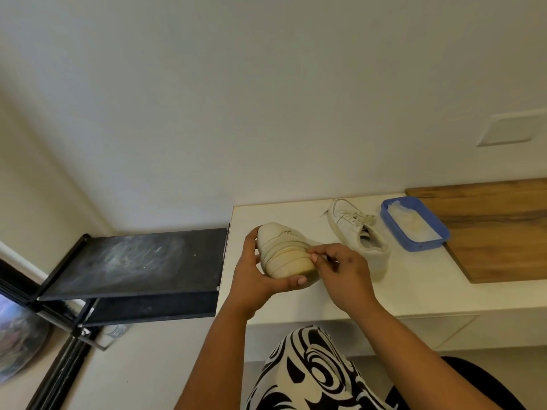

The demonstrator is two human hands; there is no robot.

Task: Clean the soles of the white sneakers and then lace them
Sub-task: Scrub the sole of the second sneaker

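2 white sneakers show in the head view. The nearer white sneaker is held above the near left part of the white countertop, turned so its cream, yellowed sole with curved grooves faces the camera. The left hand cups it from the left and beneath, fingers curled round the sole's lower edge. The right hand sits at the sole's right edge, its thumb and fingertips pinched together on something small there; what it pinches is too small to make out.

The second white sneaker lies on the countertop further back, laces threaded, its opening toward the camera. Just right of it stands a shallow blue plastic tray holding pale, whitish contents, partly resting on a brown wooden board that covers the countertop's right end.

Left of the countertop stands a black metal rack, its dusty top shelf smeared with pale marks. Plain cream walls rise behind. A black-and-white swirl-patterned garment fills the lower middle.
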